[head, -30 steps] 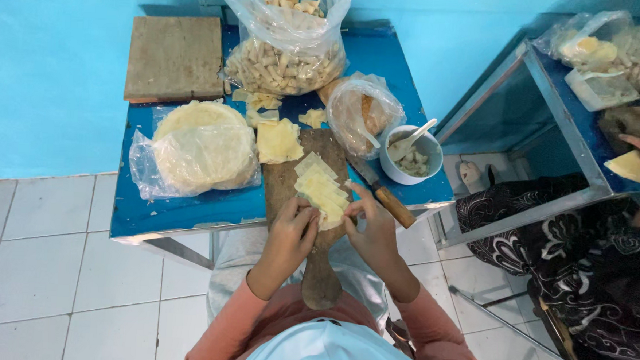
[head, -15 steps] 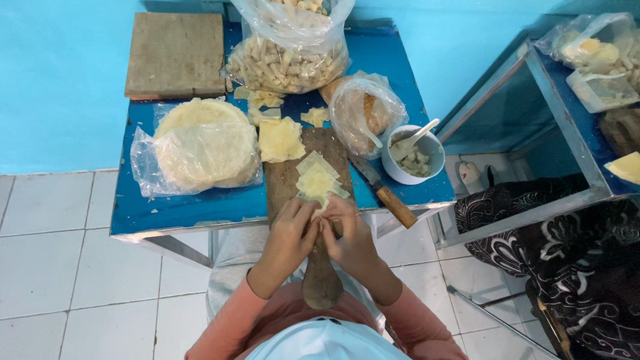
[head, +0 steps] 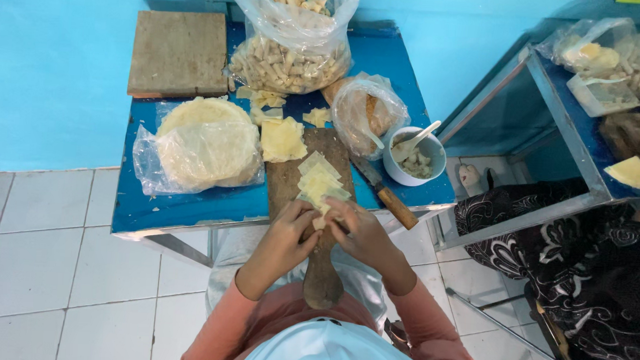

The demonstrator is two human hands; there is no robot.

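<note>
Both hands point(head: 292, 233) point(head: 361, 230) closed inward on wrapper stack point(head: 320, 181); stack runs lengthwise along board point(head: 287, 182).

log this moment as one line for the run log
left hand: on wrapper piece | right hand: on wrapper piece | wrapper stack: on wooden board | knife: beside board, untouched

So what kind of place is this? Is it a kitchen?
Probably a small home or stall food-prep corner, not a full kitchen. Both hands fold a pale wrapper on a wooden board, beside a bag of finished rolls and a bowl of filling.
</note>
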